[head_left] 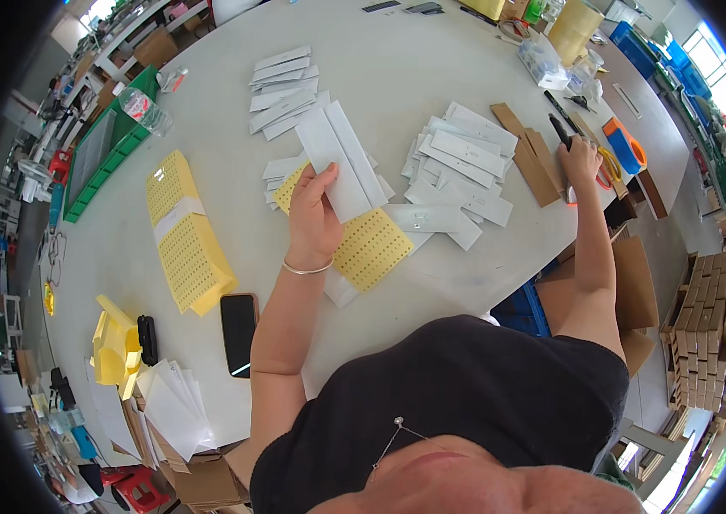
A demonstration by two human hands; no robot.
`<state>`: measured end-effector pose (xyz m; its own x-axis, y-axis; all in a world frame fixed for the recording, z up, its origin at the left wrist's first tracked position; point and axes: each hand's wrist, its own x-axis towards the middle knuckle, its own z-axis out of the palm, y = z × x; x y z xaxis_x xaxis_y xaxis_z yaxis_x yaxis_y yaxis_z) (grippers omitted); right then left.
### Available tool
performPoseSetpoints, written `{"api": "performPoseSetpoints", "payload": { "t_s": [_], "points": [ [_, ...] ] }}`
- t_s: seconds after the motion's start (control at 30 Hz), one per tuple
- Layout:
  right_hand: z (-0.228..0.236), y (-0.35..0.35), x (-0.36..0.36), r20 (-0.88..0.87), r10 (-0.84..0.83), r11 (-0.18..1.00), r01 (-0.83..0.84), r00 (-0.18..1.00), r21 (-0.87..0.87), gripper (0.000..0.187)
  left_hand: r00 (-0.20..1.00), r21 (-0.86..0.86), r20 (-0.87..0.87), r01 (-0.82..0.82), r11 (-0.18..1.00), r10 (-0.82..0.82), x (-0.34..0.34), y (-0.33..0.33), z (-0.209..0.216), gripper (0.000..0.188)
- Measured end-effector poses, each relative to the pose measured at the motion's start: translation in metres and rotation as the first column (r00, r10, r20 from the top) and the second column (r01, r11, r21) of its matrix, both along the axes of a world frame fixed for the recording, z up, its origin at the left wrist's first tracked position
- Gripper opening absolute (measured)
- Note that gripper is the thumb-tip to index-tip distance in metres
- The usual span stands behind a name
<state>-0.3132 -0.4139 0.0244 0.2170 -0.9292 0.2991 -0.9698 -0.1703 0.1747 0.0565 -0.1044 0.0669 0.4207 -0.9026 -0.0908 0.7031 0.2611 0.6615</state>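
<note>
My left hand (pixel 316 218) is closed on a flat white carton (pixel 333 167) that has a lengthwise fold line, thumb across its face. Beneath that hand lies a yellow sheet of small printed labels (pixel 373 248), partly hidden by the carton and wrist. My right hand (pixel 581 161) reaches to the table's right edge, its fingers closed around a slim black tool (pixel 561 130) whose kind is unclear. Beside it are scissors with yellow and orange handles (pixel 609 167) and a black pen (pixel 558 106). Loose white cartons (pixel 466 158) are heaped between my hands.
More white cartons (pixel 284 90) lie farther back. To the left are a banded yellow label stack (pixel 187 236), a phone (pixel 239 334), a plastic bottle (pixel 142 111) and a green tray (pixel 93 167). Brown cardboard strips (pixel 527 158) and an orange-blue tape roll (pixel 625 146) lie right.
</note>
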Motion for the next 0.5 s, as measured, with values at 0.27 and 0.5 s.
{"api": "performPoseSetpoints", "payload": {
  "t_s": [0.27, 0.5],
  "points": [
    [0.025, 0.085, 0.095, 0.989, 0.104, 0.648, -0.762, 0.104, 0.012, 0.031, 0.987, -0.087, -0.092, 0.121, 0.989, -0.129, -0.002, 0.004, 0.0, 0.025],
    [0.062, 0.175, 0.152, 0.654, 0.739, 0.328, -0.934, 0.159, -0.143, 0.044, 0.986, 0.017, -0.142, 0.095, 0.995, -0.092, -0.012, 0.005, 0.01, 0.019]
  ]
}}
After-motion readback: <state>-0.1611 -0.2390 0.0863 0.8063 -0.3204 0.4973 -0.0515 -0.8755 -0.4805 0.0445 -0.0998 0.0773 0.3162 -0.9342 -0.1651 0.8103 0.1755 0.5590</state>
